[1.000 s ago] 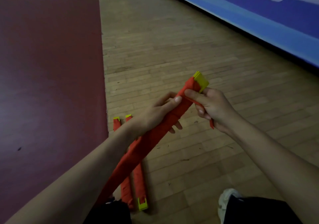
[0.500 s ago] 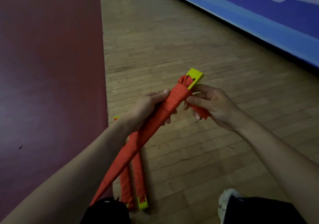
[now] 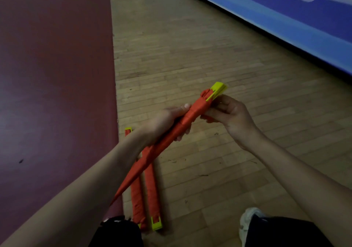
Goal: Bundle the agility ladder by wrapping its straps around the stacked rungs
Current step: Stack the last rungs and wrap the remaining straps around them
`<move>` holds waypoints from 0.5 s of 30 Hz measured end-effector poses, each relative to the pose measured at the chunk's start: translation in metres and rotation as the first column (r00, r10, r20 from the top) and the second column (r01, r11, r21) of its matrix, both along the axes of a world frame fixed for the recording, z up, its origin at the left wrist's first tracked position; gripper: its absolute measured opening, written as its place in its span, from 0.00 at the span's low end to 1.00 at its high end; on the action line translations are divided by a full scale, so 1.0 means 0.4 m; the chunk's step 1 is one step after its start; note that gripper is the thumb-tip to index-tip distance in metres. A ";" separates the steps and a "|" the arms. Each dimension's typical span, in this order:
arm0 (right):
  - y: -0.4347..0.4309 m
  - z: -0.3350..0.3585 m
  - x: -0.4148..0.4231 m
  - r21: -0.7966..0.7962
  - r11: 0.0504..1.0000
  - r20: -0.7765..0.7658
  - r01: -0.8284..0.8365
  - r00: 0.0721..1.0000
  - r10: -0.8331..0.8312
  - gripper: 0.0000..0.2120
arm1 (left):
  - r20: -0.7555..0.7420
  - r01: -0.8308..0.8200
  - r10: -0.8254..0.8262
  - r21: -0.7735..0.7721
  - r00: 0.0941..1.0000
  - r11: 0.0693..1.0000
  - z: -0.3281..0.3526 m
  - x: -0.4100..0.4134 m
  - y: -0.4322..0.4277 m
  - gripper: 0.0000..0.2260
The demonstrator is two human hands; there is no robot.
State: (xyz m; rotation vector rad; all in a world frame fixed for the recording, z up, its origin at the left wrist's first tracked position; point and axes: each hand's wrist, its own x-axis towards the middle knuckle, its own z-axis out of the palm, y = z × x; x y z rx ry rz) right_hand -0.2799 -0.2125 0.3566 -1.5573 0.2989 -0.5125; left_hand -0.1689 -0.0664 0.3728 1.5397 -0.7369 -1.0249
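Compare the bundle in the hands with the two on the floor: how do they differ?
The held bundle is raised and slanted, gripped by the left hand; the floor bundles lie flat on the floor. The held bundle has a strap end pinched by the right hand; the floor bundles look fully wrapped. All are orange with yellow ends.

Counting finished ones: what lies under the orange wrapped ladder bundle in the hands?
Two more orange strap-wrapped bundles with yellow ends lie side by side on the wooden floor. The held orange wrapped ladder bundle and the left forearm cover parts of them.
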 end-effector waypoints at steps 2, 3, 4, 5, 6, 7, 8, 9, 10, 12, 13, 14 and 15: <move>-0.001 -0.017 0.005 -0.032 0.990 -0.049 0.136 0.989 -0.138 0.23 | 0.055 -0.032 0.033 -0.009 0.998 0.999 -0.001 -0.003 -0.003 0.15; 0.000 -0.026 0.007 -0.043 0.978 -0.071 0.206 0.975 -0.209 0.25 | 0.084 -0.051 0.052 -0.015 0.995 0.999 -0.002 -0.005 -0.005 0.15; 0.001 -0.035 0.009 -0.049 0.966 -0.084 0.252 0.963 -0.256 0.24 | 0.114 -0.068 0.070 -0.019 0.991 0.997 -0.004 -0.007 -0.007 0.15; 0.004 -0.041 0.011 -0.041 0.964 -0.092 0.263 0.960 -0.266 0.20 | 0.144 -0.081 0.084 -0.023 0.986 0.996 -0.007 -0.009 -0.009 0.14; 0.007 -0.045 0.014 -0.037 0.969 -0.085 0.245 0.965 -0.247 0.13 | 0.176 -0.087 0.091 -0.030 0.980 0.996 -0.013 -0.010 -0.011 0.13; 0.014 -0.045 0.016 -0.019 0.978 -0.080 0.208 0.975 -0.209 0.06 | 0.213 -0.090 0.096 -0.037 0.972 0.995 -0.021 -0.011 -0.014 0.12; 0.022 -0.044 0.017 0.004 0.984 -0.079 0.176 0.981 -0.175 0.06 | 0.252 -0.096 0.104 -0.043 0.962 0.994 -0.030 -0.011 -0.015 0.12; 0.030 -0.044 0.019 0.050 0.987 -0.072 0.150 0.987 -0.146 0.07 | 0.287 -0.105 0.115 -0.050 0.951 0.993 -0.037 -0.010 -0.015 0.13; 0.037 -0.042 0.021 0.088 0.988 -0.056 0.129 0.991 -0.124 0.08 | 0.316 -0.113 0.124 -0.056 0.941 0.992 -0.042 -0.008 -0.016 0.13; 0.048 -0.038 0.025 0.117 0.986 -0.032 0.118 0.993 -0.115 0.10 | 0.357 -0.127 0.145 -0.074 0.923 0.989 -0.044 -0.007 -0.017 0.12; 0.051 -0.036 0.026 0.133 0.985 -0.025 0.114 0.993 -0.112 0.11 | 0.380 -0.139 0.161 -0.087 0.911 0.987 -0.043 -0.006 -0.018 0.11; 0.051 -0.033 0.026 0.155 0.983 -0.021 0.102 0.995 -0.100 0.12 | 0.408 -0.158 0.184 -0.098 0.894 0.983 -0.044 -0.002 -0.020 0.11; 0.052 -0.027 0.024 0.180 0.981 -0.017 0.079 0.997 -0.077 0.13 | 0.427 -0.183 0.213 -0.110 0.879 0.977 -0.047 0.002 -0.022 0.11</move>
